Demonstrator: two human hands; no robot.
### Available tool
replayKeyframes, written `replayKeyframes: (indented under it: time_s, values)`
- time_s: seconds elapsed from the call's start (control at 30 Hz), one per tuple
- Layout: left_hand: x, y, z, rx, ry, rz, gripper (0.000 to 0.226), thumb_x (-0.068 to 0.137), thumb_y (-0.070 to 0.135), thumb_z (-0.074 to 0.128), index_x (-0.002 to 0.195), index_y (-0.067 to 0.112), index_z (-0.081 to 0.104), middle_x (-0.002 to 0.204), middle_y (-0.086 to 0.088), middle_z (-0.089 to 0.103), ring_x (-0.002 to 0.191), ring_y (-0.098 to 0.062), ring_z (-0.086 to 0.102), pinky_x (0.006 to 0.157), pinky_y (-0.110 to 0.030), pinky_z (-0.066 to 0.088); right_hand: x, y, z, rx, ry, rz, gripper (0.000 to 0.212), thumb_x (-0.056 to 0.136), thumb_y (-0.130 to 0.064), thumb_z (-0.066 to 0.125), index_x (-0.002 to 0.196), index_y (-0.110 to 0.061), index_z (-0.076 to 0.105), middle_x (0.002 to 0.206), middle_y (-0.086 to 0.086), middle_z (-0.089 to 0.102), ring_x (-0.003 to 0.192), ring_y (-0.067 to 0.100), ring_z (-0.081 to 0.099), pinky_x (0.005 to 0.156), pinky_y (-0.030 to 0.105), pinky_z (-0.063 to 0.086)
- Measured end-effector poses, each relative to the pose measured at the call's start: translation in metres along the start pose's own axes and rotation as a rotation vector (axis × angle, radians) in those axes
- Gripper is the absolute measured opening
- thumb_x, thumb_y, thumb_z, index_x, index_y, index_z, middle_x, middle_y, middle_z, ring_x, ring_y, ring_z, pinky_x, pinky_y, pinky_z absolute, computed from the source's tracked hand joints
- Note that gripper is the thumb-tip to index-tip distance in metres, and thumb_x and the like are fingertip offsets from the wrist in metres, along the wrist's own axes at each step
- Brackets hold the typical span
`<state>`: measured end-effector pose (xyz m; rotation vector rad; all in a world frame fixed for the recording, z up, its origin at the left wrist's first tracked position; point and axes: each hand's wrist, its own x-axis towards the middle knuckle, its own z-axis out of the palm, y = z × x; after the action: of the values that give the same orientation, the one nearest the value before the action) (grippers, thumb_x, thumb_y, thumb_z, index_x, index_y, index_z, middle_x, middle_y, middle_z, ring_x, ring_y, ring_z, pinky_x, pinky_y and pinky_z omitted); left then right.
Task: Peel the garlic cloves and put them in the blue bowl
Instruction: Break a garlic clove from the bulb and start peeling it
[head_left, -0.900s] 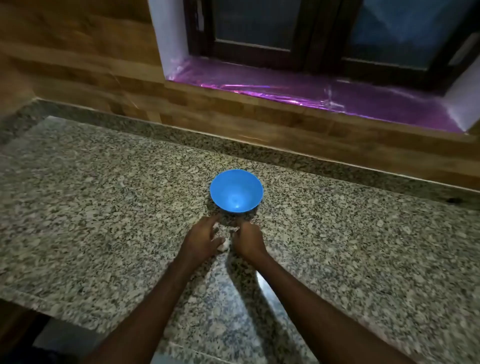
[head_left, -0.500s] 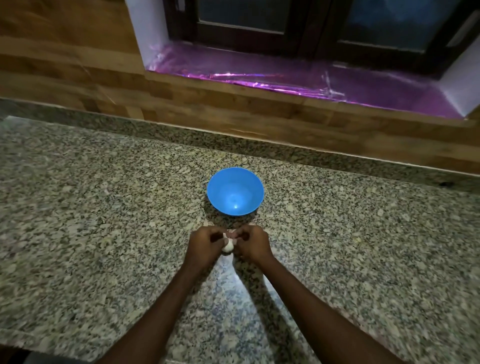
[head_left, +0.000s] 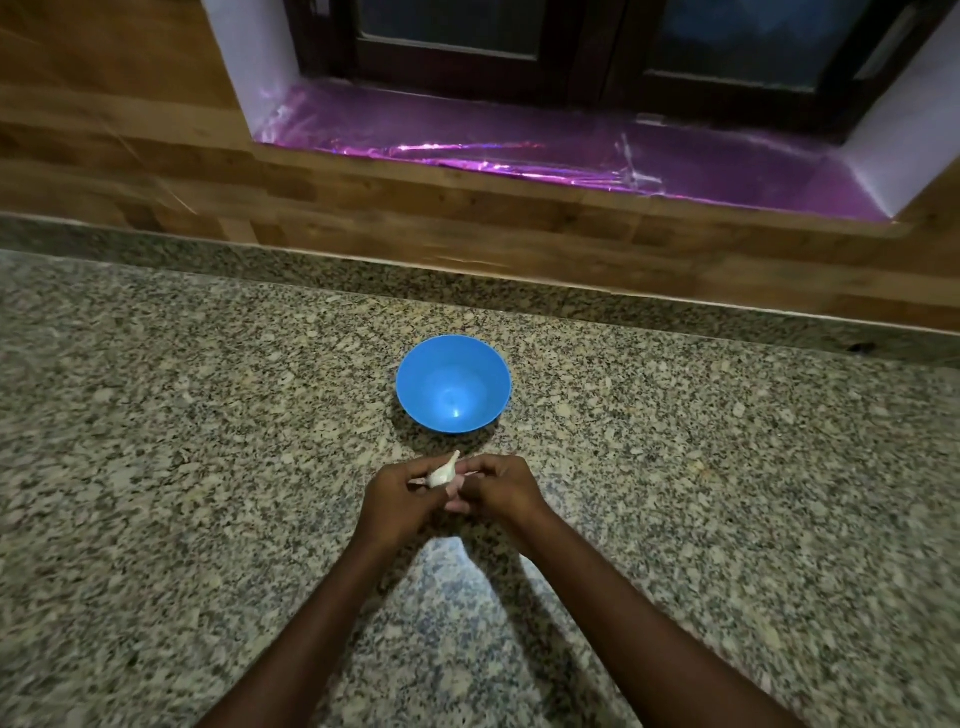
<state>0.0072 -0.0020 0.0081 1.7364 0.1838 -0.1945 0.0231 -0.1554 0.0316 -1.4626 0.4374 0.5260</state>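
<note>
The granite counter (head_left: 182, 441) carries the blue bowl (head_left: 453, 383), which holds nothing. Just in front of it, the left hand (head_left: 397, 496) and right hand (head_left: 501, 488) both pinch the garlic clove (head_left: 444, 472), now lifted higher, its tip showing.

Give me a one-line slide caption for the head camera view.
Both hands, left and right, hold a garlic clove above the granite counter, just short of the empty blue bowl.

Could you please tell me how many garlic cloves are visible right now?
1: a garlic clove pinched between the left hand and right hand; others may be hidden.
</note>
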Motion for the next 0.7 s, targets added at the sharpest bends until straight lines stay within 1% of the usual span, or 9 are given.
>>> replayKeyframes:
  time_s: [0.1,0.2,0.23,0.3,0.4,0.43,0.53,0.6,0.7]
  values:
    - [0.002,0.008,-0.004,-0.021,-0.003,0.021,0.035,0.078,0.005,0.083,0.108,0.023,0.076,0.097,0.009,0.078,0.091,-0.003,0.072,0.077,-0.019,0.055,0.0,-0.002,-0.001,-0.091,0.009,-0.046,0.008,0.089,0.01,0.065,0.096,0.007,0.066,0.08,0.023,0.068,0.057,0.02,0.07,0.057,0.028,0.06]
    - [0.001,0.016,-0.007,-0.045,-0.014,0.029,0.039,0.081,-0.001,0.078,0.116,0.017,0.074,0.103,0.011,0.076,0.097,-0.003,0.071,0.078,-0.017,0.056,-0.002,-0.004,-0.004,-0.186,-0.026,-0.099,0.014,0.088,0.003,0.07,0.101,0.008,0.069,0.088,0.03,0.071,0.064,0.026,0.071,0.069,0.039,0.063]
    - [0.002,0.018,-0.008,-0.032,-0.03,0.037,0.039,0.083,-0.001,0.076,0.118,0.017,0.073,0.106,0.01,0.075,0.102,-0.004,0.07,0.082,-0.021,0.057,-0.003,-0.004,-0.005,-0.195,-0.038,-0.111,0.015,0.088,0.004,0.069,0.103,0.008,0.069,0.089,0.031,0.072,0.066,0.028,0.071,0.073,0.042,0.063]
    - [0.002,0.019,-0.009,-0.021,-0.054,0.051,0.04,0.084,0.002,0.076,0.118,0.022,0.073,0.111,0.005,0.075,0.107,-0.008,0.07,0.09,-0.032,0.058,-0.005,-0.006,-0.007,-0.17,-0.049,-0.114,0.018,0.088,0.006,0.067,0.106,0.009,0.069,0.089,0.029,0.072,0.066,0.026,0.071,0.075,0.041,0.063]
    - [0.0,0.02,-0.012,-0.002,-0.024,0.072,0.04,0.077,0.014,0.082,0.112,0.034,0.074,0.108,0.007,0.076,0.102,-0.012,0.072,0.087,-0.039,0.059,-0.008,-0.01,-0.012,-0.085,-0.108,-0.113,0.018,0.089,0.006,0.065,0.106,0.008,0.072,0.089,0.025,0.073,0.067,0.022,0.072,0.075,0.035,0.062]
    - [-0.001,0.02,-0.012,0.01,-0.013,0.087,0.041,0.076,0.015,0.083,0.111,0.034,0.075,0.106,0.009,0.077,0.1,-0.011,0.072,0.084,-0.037,0.059,-0.009,-0.011,-0.013,-0.056,-0.126,-0.102,0.018,0.09,0.005,0.064,0.105,0.007,0.073,0.092,0.025,0.074,0.07,0.024,0.072,0.078,0.036,0.062]
    - [-0.003,0.022,-0.01,0.015,-0.002,0.108,0.044,0.075,0.005,0.084,0.111,0.028,0.074,0.104,0.012,0.077,0.094,-0.006,0.072,0.081,-0.027,0.057,-0.009,-0.012,-0.015,-0.013,-0.123,-0.067,0.016,0.09,0.002,0.066,0.103,0.006,0.074,0.097,0.029,0.073,0.081,0.034,0.071,0.088,0.046,0.06]
    - [-0.004,0.022,-0.009,0.02,-0.026,0.104,0.045,0.075,0.002,0.084,0.111,0.027,0.074,0.104,0.012,0.077,0.091,-0.006,0.073,0.079,-0.023,0.057,-0.007,-0.012,-0.017,-0.041,-0.107,-0.066,0.016,0.089,0.002,0.066,0.102,0.007,0.074,0.096,0.03,0.073,0.084,0.038,0.071,0.089,0.049,0.059]
    - [-0.004,0.021,-0.011,0.037,-0.062,0.106,0.045,0.075,0.001,0.083,0.114,0.021,0.075,0.105,0.008,0.077,0.09,-0.007,0.073,0.08,-0.024,0.058,-0.006,-0.012,-0.018,-0.115,-0.086,-0.089,0.015,0.085,0.004,0.067,0.096,0.006,0.076,0.089,0.028,0.073,0.085,0.044,0.072,0.087,0.052,0.059]
